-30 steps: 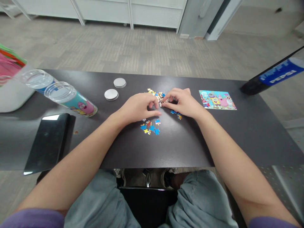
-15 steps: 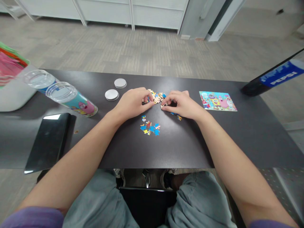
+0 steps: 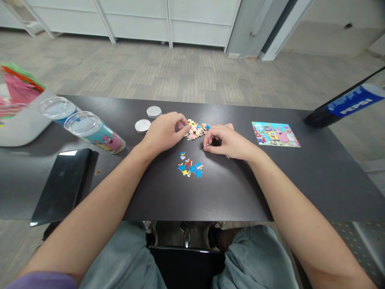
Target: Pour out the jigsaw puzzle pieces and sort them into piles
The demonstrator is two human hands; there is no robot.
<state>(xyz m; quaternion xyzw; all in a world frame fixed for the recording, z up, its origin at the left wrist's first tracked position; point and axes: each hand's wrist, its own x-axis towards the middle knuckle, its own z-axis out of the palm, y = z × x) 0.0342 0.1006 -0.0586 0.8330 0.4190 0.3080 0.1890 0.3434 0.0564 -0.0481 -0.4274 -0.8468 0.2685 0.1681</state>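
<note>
A heap of jigsaw puzzle pieces (image 3: pixel 197 131), many with their pale backs up, lies on the dark table between my hands. My left hand (image 3: pixel 168 130) is at the heap's left edge, thumb and forefinger curled close together; what they hold, if anything, is hidden. Right of the heap, my right hand (image 3: pixel 225 140) pinches a small puzzle piece (image 3: pixel 206 146), of which only a pale edge shows. Nearer me lies a loose group of picture-side-up puzzle pieces (image 3: pixel 192 168), mostly blue with some red and yellow. Another piece (image 3: pixel 227 157) peeks out under my right hand.
A cartoon picture card (image 3: pixel 276 134) lies to the right, before a Pepsi bottle (image 3: pixel 345 102). At left are white discs (image 3: pixel 142 126), two clear-topped cylinders (image 3: pixel 102 138), a black glossy device (image 3: pixel 61 184) and a white container (image 3: pixel 27 124) of coloured sheets.
My left hand has drawn slightly left, baring more of the heap. The right hand has shifted a little toward me, covering more of the pieces beneath it. The view has tilted slightly.
</note>
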